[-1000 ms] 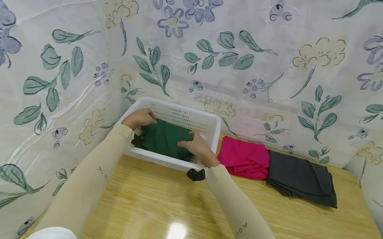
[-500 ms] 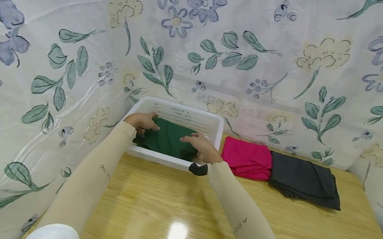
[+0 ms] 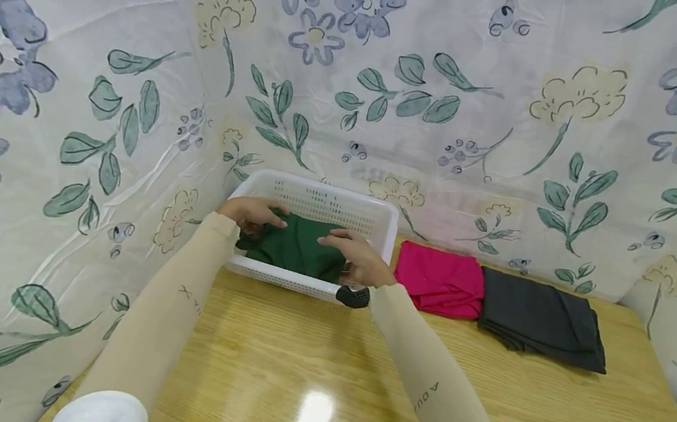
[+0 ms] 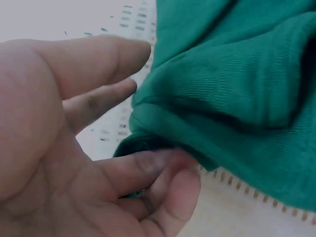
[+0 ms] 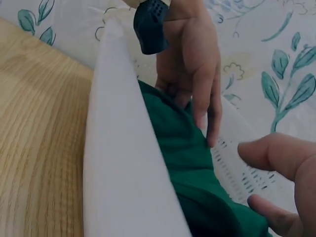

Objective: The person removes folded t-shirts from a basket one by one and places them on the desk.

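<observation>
A folded dark green cloth lies in a white plastic basket. My left hand reaches over the basket's left side to the cloth's left end. In the left wrist view, two fingers extend along the cloth edge while the lower fingers bend by its underside, thumb side apart from it. At the other end, my right hand is inside the basket's right side, its fingertips by the cloth's edge. Its fingers show spread apart in the right wrist view, with the near basket wall hiding part of the cloth.
Right of the basket, a folded bright pink cloth lies on the wooden table, and a folded dark grey cloth lies beside it. Flowered sheeting rises close behind the basket and on its left.
Both hands stay at the ends of the green cloth, fingers shifting slightly; the right fingers spread over its edge. The cloth's outline has shifted a little. The head view has swung slightly left.
</observation>
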`<state>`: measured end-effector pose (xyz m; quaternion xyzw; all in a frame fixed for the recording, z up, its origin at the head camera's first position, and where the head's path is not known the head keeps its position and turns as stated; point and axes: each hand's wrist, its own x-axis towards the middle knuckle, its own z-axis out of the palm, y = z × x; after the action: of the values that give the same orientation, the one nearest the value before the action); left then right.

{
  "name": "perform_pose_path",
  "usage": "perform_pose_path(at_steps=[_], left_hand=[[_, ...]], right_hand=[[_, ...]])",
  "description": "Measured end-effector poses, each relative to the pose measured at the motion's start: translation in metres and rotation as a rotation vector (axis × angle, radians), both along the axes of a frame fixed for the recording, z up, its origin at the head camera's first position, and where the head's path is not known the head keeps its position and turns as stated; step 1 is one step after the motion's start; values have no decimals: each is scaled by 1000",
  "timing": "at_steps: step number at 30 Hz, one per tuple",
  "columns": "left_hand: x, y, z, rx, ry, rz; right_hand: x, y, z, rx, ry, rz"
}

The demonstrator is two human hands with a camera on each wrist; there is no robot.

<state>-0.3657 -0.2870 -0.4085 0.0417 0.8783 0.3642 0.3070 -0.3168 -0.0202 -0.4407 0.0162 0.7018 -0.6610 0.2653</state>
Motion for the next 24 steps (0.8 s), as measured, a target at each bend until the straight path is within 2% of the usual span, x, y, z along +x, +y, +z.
perform_pose_path(at_steps=[6,14,19,24], left_hand=[[1,0,0,32,16,6],[1,4,-3,100,-13,-21],[2,4,-3,68,26,3],[3,3,-2,102,49,47]], right_hand=[[3,-2,-3,-5,84,-17],[3,-3,-4,-18,47,-17],[3,-2,-4,5,83,-29],[3,-1,-4,30,156,-60]])
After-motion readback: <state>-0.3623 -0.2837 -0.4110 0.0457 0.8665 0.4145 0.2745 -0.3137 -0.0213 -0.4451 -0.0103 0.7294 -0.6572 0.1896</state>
